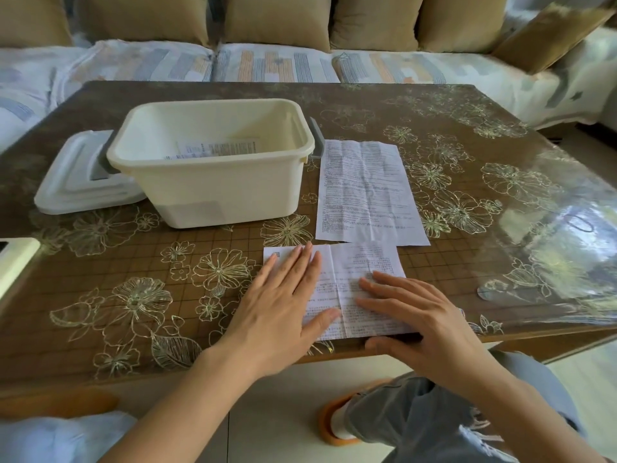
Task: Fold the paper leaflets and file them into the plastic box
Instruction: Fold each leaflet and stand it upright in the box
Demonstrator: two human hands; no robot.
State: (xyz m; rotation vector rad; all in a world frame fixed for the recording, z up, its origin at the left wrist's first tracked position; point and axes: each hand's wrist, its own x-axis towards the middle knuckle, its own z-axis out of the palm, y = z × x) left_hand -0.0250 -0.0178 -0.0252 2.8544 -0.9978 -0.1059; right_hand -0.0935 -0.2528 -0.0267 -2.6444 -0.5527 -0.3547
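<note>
Both hands, left hand [283,309] and right hand [424,325], press flat-fingered on one leaflet [354,275]; beyond the fingertips another leaflet [367,192] waits unfolded, some papers already in the box [213,192].

lid [71,182] left of box [213,182]

We look down on a dark brown table [467,135] under a glossy clear cover printed with pale gold flowers, which catches window glare at our right. Behind it runs a sofa [277,66] in a striped pastel cover, with tan cushions [277,18] along its back. A white object [15,262] pokes in at the table's left edge. Below, over pale floor [290,412], we see a knee in grey jeans [417,416] and an orange-rimmed slipper [337,426].
</note>
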